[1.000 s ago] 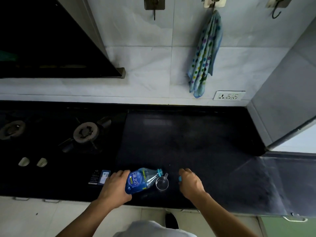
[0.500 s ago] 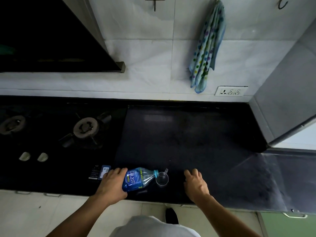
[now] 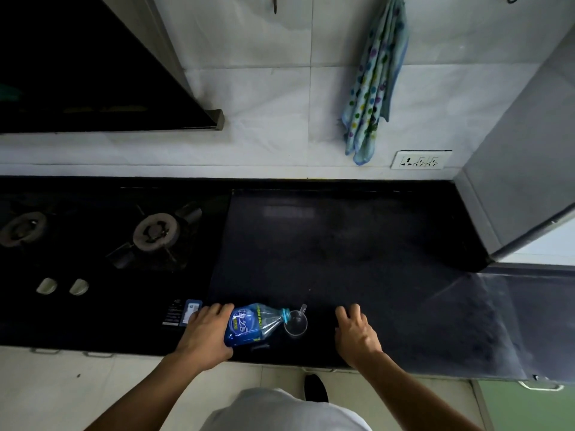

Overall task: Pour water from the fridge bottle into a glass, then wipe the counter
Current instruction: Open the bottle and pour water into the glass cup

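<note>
The bottle (image 3: 249, 324) is clear plastic with a blue label, tipped nearly flat in the left hand's (image 3: 205, 332) grip at its base, neck pointing away from the grip over the glass (image 3: 295, 323). The small clear glass stands upright on the dark counter (image 3: 357, 253), just beyond the bottle's mouth.

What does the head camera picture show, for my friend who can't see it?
A person's left hand tips a blue-labelled water bottle over a small clear glass on a dark counter. The right hand rests beside it; a spotted cloth hangs on the wall.
</note>
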Demonstrator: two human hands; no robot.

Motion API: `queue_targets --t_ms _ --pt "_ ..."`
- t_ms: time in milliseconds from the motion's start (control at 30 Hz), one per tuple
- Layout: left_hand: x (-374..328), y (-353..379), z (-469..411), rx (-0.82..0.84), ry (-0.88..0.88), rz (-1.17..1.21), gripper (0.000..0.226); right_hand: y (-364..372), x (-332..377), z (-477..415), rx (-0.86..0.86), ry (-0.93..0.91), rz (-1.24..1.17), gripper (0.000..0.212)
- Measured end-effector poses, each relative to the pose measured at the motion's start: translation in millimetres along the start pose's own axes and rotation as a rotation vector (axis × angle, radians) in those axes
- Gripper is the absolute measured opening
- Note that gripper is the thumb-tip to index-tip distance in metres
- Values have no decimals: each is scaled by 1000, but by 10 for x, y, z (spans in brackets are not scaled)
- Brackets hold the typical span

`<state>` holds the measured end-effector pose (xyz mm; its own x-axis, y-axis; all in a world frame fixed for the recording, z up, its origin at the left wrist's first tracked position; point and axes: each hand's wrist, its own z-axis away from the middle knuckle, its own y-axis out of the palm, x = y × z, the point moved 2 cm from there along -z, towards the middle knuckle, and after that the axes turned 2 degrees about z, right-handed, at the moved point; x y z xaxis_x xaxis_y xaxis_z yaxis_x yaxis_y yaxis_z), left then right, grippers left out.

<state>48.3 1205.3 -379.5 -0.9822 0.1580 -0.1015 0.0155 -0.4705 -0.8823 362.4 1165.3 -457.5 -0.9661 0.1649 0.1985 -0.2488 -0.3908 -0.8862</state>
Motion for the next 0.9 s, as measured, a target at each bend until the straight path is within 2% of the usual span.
queue_targets --t_ms 533,700,900 --pt "-36 -47 -19 -21 68 -93 88 -7 -10 -33 -2 17 -28 36" --pt "-43 -57 -38 -10 61 -80 90 47 -42 0 -103 12 39 34" --pt "-45 -22 -27 -3 55 -48 90 226 -187 -4 -182 -9 115 43"
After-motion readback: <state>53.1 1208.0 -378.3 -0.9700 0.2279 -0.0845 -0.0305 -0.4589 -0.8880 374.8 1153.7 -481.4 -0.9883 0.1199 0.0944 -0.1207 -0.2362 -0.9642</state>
